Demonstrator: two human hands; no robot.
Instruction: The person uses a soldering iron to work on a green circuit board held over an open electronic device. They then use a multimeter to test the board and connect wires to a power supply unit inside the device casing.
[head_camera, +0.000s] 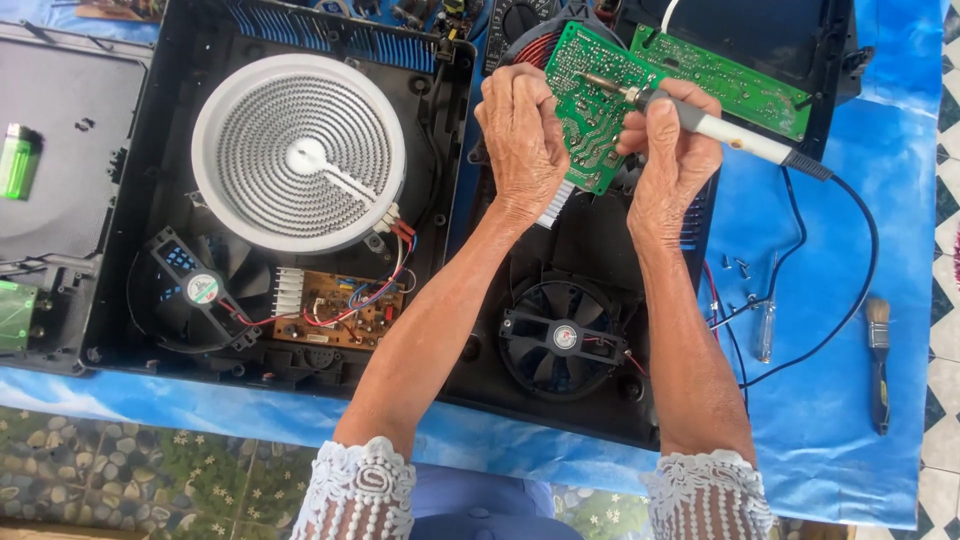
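My left hand grips the left edge of a green circuit board and holds it tilted up above an opened black cooker housing. My right hand is closed around a soldering iron with a white-grey handle. Its metal tip touches the solder side of the board near the upper middle. A black cord runs from the iron's handle across the blue cloth. A second green board lies just behind the held one.
A round white heating coil sits in a second open housing at left, above a small fan and a brown circuit board. A black fan lies below my hands. A green lighter, brush, screwdriver and loose screws lie around.
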